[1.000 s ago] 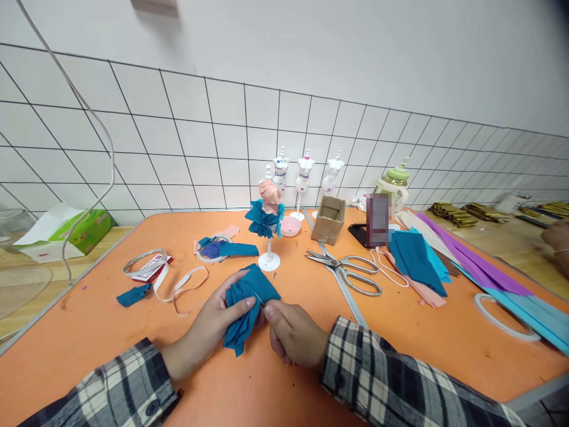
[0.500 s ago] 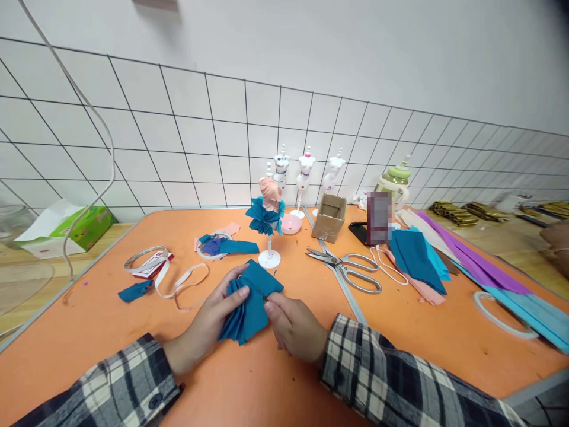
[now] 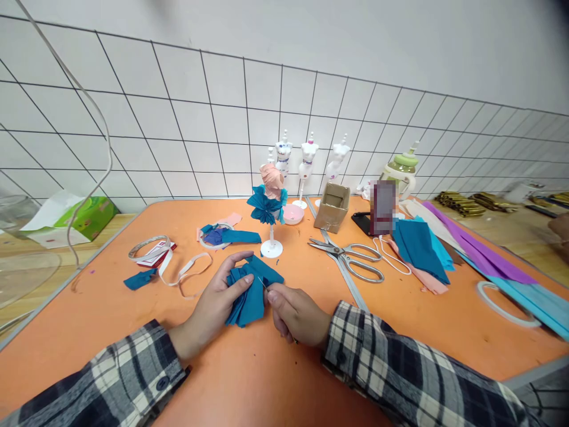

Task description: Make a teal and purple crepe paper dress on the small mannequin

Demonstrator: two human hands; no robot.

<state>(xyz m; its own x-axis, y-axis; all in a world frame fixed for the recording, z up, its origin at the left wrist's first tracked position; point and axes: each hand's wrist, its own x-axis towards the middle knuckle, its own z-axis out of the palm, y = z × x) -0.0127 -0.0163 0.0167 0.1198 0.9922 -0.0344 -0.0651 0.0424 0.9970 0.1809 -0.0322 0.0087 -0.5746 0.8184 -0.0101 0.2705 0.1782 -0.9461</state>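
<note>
My left hand (image 3: pixel 222 299) is closed around a folded teal piece of crepe paper (image 3: pixel 253 302), thumb pressing its pleats from above. From the right, my right hand (image 3: pixel 300 314) grips a thin pointed metal tool (image 3: pixel 264 284), most of it hidden in the fist. The tool's tip lies against the teal paper; whether it pierces or pinches a fold I cannot tell. Just beyond the hands stands a small white dress-form stand (image 3: pixel 271 248), dressed in a peach crepe top (image 3: pixel 272 179) and a teal ruffled flower (image 3: pixel 265 205).
Large scissors (image 3: pixel 355 258) lie open-bladed at right, near a cardboard box (image 3: pixel 332 206) and a phone (image 3: pixel 383 207). Teal strips (image 3: pixel 415 249) and a tape roll (image 3: pixel 507 308) are further right. White ribbon (image 3: pixel 184 273) and a teal scrap (image 3: pixel 140 279) lie left. A pink bowl (image 3: pixel 294 214) sits behind.
The view has tilted down slightly. My left hand has gathered the teal paper more tightly, and its pleats hang differently. The metal tool's tip still rests at the paper.
</note>
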